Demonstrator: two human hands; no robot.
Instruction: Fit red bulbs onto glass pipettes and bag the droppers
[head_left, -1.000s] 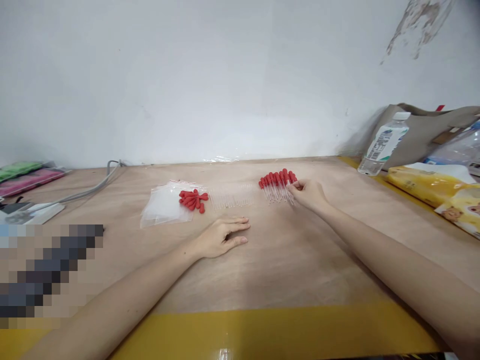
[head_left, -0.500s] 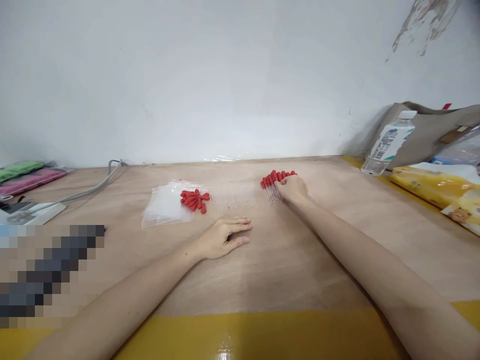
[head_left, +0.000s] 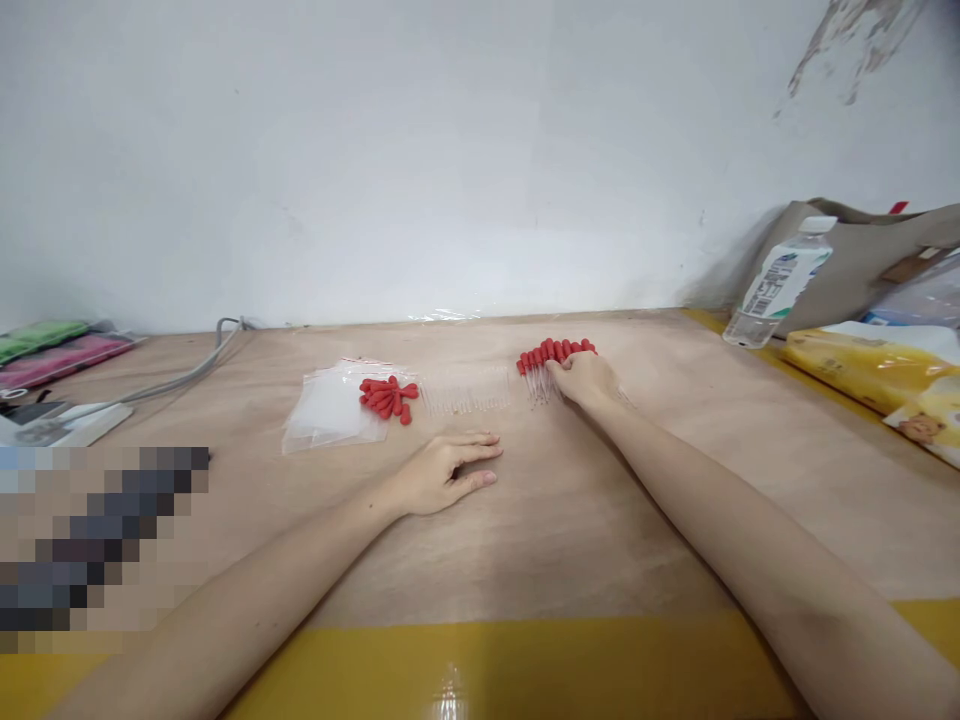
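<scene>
My left hand (head_left: 444, 474) lies on the table, its fingers stretched out and apart, holding nothing. Over a row of droppers (head_left: 536, 358) with red rubber bulbs and thin clear tubes is my right hand (head_left: 586, 378). Its fingers are bent in against the row and touch the droppers; part of the row is hidden behind them. Between the hands, farther back, several bare clear dropper tubes (head_left: 465, 392) lie side by side. To their left, a heap of loose red rubber bulbs (head_left: 387, 398) rests on clear zip bags (head_left: 326, 405).
A water bottle (head_left: 780, 282) leans by a grey bag (head_left: 855, 255) at the right, behind a yellow packet (head_left: 862, 372). On the left are a grey cable (head_left: 187, 378) and green and pink packs (head_left: 60, 355). Yellow tape (head_left: 465, 665) runs along the front edge.
My right hand and the red-bulbed droppers stay at nearly the same place, with the row looking slightly shifted left. My left hand has not visibly moved.
</scene>
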